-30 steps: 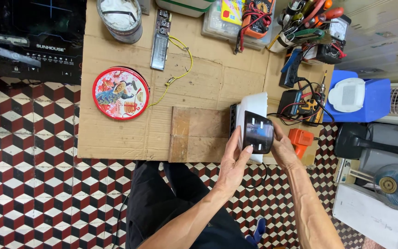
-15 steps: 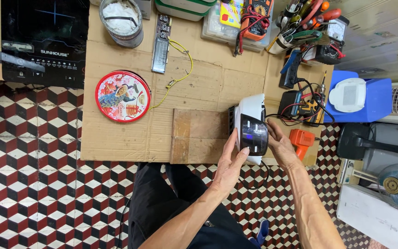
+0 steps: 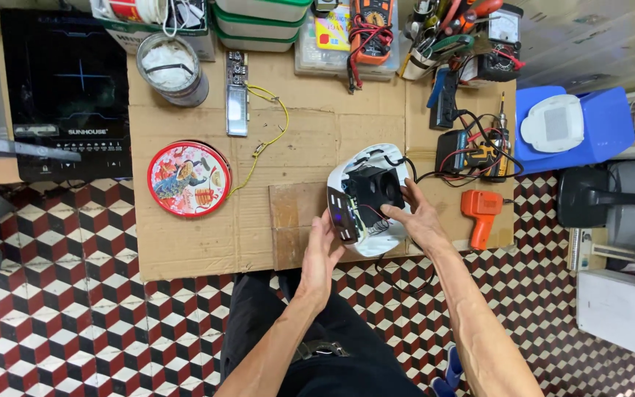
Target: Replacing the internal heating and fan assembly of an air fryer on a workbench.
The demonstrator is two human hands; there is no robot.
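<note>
I've got both hands on the white housing (image 3: 371, 198), just right of centre frame, sitting on the cardboard-covered bench (image 3: 200, 250). My left hand (image 3: 323, 250) cups its lower left edge, fingers curled up against the side with the dark panel; my right hand (image 3: 419, 219) presses on the right side, fingers spread over the shell and reaching into the open cavity, where a black block sits. How tightly either hand clamps, I can't tell; the palms hide the contact. Black wires run out of the housing to the right toward a black charger box (image 3: 451, 151) with red and black leads, hard to untangle by eye. An orange tool (image 3: 481, 213) lies just beside my right wrist. Left of centre lies a round red tin lid (image 3: 188, 179), with a yellow wire (image 3: 277, 129) looping up to a slim circuit board (image 3: 237, 95). Along the top edge, containers and a multimeter (image 3: 370, 22) are cut off by the frame.
</note>
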